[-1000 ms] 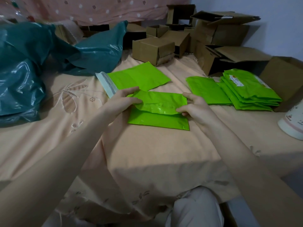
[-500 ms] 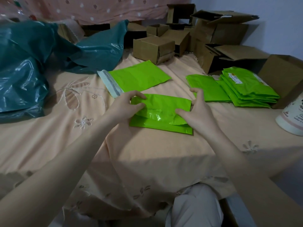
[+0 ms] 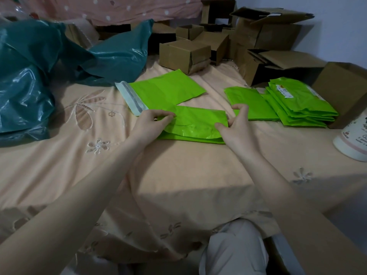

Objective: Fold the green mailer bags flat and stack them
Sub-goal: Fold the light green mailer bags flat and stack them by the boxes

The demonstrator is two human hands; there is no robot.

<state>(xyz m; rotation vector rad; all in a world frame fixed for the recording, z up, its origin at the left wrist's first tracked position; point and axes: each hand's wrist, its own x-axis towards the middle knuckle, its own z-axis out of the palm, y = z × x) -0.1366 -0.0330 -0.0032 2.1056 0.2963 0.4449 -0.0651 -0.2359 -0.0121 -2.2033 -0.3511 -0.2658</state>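
Observation:
A bright green mailer bag [image 3: 195, 125] lies folded over on the peach cloth at the centre. My left hand [image 3: 152, 124] pinches its left edge and my right hand [image 3: 236, 126] pinches its right edge, the top flap lying down over the lower layer. Behind it rests an unfolded green mailer [image 3: 166, 91] with a white adhesive strip on its left end. To the right sits a single folded green bag [image 3: 248, 101], and beside that a stack of folded green bags [image 3: 299, 104].
Crumpled teal plastic bags [image 3: 39, 76] fill the left side. Several brown cardboard boxes [image 3: 184, 54] crowd the back and right, one [image 3: 341, 90] right behind the stack. A white cup [image 3: 353, 139] stands at the right edge. The cloth's front edge [image 3: 178, 205] drops toward my knee.
The top flap of the centre bag has come down flatter over the lower layer. Both hands have slid outward to the bag's side edges, and my view has dipped slightly.

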